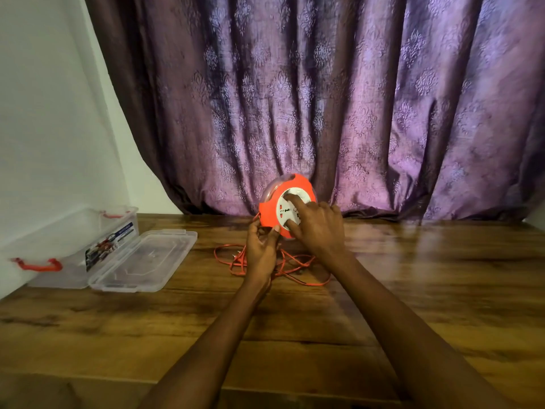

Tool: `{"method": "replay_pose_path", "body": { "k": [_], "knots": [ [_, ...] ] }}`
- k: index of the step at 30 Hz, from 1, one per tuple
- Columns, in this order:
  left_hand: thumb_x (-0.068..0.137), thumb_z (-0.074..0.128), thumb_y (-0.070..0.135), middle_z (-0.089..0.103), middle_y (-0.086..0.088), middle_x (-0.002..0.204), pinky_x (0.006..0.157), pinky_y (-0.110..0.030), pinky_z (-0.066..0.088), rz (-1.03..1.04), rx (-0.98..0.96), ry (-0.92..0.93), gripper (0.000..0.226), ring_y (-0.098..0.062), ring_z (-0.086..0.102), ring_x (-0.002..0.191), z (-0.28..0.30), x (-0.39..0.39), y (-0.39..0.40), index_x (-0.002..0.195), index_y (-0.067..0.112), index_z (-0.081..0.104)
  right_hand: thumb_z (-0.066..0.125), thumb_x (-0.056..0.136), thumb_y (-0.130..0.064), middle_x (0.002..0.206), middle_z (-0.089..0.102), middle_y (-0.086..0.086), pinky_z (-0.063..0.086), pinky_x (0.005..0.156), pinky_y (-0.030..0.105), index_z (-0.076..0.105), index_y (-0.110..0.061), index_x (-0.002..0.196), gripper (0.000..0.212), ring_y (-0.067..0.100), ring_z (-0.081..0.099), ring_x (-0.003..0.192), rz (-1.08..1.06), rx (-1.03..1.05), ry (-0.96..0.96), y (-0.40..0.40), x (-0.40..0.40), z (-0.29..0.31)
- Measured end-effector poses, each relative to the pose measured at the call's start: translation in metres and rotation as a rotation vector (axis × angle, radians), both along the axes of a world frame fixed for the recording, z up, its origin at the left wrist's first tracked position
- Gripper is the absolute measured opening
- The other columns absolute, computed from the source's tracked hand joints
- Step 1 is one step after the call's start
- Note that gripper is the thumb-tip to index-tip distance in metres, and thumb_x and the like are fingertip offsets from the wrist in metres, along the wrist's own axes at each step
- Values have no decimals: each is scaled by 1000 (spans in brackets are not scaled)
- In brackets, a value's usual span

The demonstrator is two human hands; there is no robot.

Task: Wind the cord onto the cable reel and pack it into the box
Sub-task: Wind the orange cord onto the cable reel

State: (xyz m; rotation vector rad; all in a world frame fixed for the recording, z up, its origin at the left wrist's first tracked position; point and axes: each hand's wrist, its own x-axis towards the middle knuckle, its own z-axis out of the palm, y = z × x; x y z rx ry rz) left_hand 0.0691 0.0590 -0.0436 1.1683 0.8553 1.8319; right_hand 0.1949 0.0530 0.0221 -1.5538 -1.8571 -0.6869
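One round cable reel [269,209], orange plastic with a white socket face, stands on edge at the far side of the wooden table [413,276]. The right hand [317,225] presses fingers onto that white face. The left hand [261,246] pinches the thin orange cord [298,262], which lies in loose loops. One clear plastic box [59,246] sits open at left, one lid [144,259] beside it, two red handles.
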Motion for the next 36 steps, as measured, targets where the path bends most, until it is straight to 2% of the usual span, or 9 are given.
{"method": "replay_pose_path", "body": {
  "k": [4,7,9,13,17,23,27,32,36],
  "knots": [
    [95,63,9,69,-21,114,90,-48,53,97,2,65,36,-20,64,92,-3,6,0,130,8,53,66,70,-65,100,74,10,50,77,37,57,-36,123,61,33,68,94,6,-279,838,-3,-20,7],
    [96,63,11,66,-29,120,92,-49,50,54,-6,16,41,-23,61,98,-4,9,-2,135,6,51,68,83,-50,64,73,9,43,41,25,64,-10,99,43,19,57,41,327,-474,1712,1,-26,15],
    [97,61,11,67,-25,121,91,-48,50,37,1,-30,40,-24,60,98,-3,7,-2,135,6,49,63,90,-40,52,68,4,29,34,11,57,-13,86,28,9,39,25,383,-499,1933,4,-27,12],
    [97,61,11,71,-6,112,67,-28,57,5,-12,-141,36,-16,66,88,2,-5,0,133,13,55,59,95,-32,52,69,1,27,33,13,60,-12,77,27,9,36,26,426,-452,1630,5,-23,8],
    [97,62,15,68,-2,118,72,-28,57,-23,-36,-187,37,-17,63,104,8,-14,2,133,16,57,61,89,-41,89,75,-2,54,71,36,71,-23,95,21,24,68,82,158,-213,721,5,-5,8],
    [96,62,15,75,12,99,66,-24,53,-67,-44,-152,26,-12,65,91,12,-23,5,121,22,63,66,83,-18,143,44,8,54,80,46,55,-38,132,54,33,50,119,369,-71,-306,11,26,26],
    [95,64,12,75,-5,105,76,-38,56,-47,-41,-52,32,-21,67,92,11,-21,3,127,14,61,30,95,-28,153,35,14,45,93,44,34,-49,145,54,34,49,123,277,-41,-674,11,32,33],
    [95,64,9,74,-8,103,80,-27,55,39,9,74,33,-11,68,87,10,-12,-1,128,11,60,52,89,-33,111,66,14,47,76,41,52,-41,136,47,32,64,87,144,136,-678,5,30,24],
    [97,60,5,72,-9,110,91,-32,53,47,31,94,43,-14,66,97,10,-3,-6,138,2,49,61,72,-71,89,74,10,48,75,40,51,-36,124,64,33,70,83,-8,-4,63,-3,6,12]
  ]
}}
